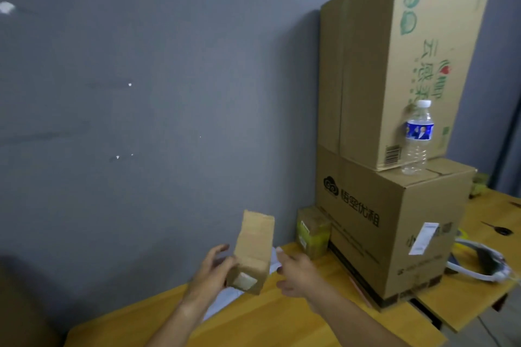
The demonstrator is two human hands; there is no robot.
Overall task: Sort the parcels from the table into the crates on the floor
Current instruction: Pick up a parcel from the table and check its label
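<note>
Left grip [212, 267] wraps small parcel [253, 253], lifted just above table [282, 315]. Right grip [296, 270] spread, just beside it. Further right: green packet [312, 229], big boxes [389, 222]. Crates out of view; sorting mostly ahead.

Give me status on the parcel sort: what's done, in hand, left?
Done: can't tell; no crates are in view. In hand: the left hand holds a small cardboard parcel above the table; the right hand is open beside it, not gripping. Left: the small greenish box, the large carton and the tall carton stacked on it.
</note>
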